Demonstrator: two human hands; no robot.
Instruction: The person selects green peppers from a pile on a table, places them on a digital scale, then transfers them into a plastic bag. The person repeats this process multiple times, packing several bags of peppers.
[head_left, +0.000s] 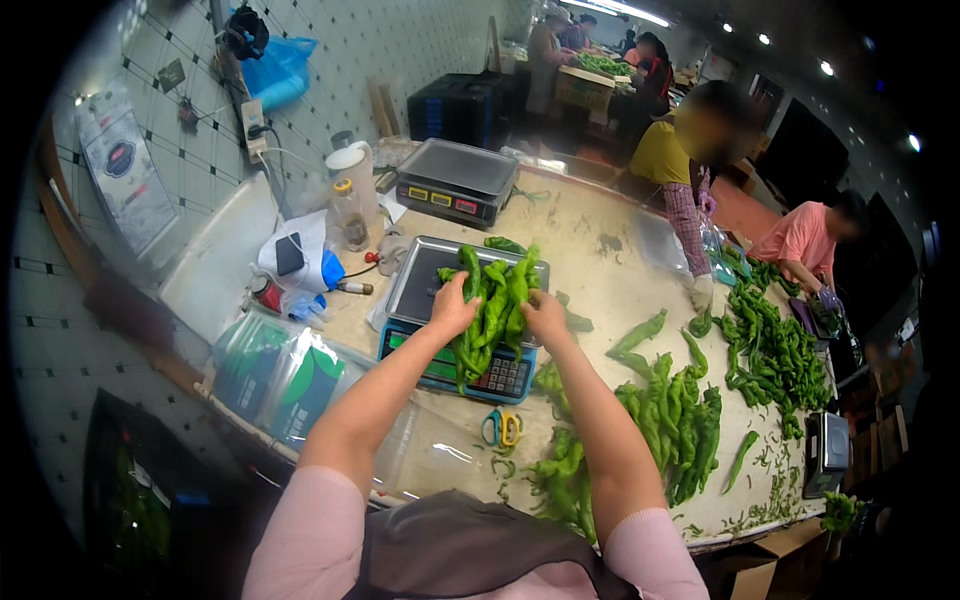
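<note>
A bunch of long green peppers (491, 307) lies over the metal pan (416, 281) of a blue digital scale (517, 375). Its lower tips hang past the pan and cover part of the display and keypad. My left hand (451, 306) grips the bunch at its left side, fingers bent around the outer peppers. From the right, my right hand (545, 316) holds the same bunch, thumb and fingers against the outermost pepper. Another pepper (504, 244) rests at the pan's far edge. Scissors (501, 427) with blue and yellow handles lie just in front of the scale.
Sorted peppers (671, 427) lie right of my arm, with a larger heap (780, 352) beyond. A second scale (457, 180) stands behind mine. Printed plastic bags (281, 382), a bottle (349, 214) and a phone (289, 253) are at left. A co-worker's gloved hand (702, 294) touches a pepper.
</note>
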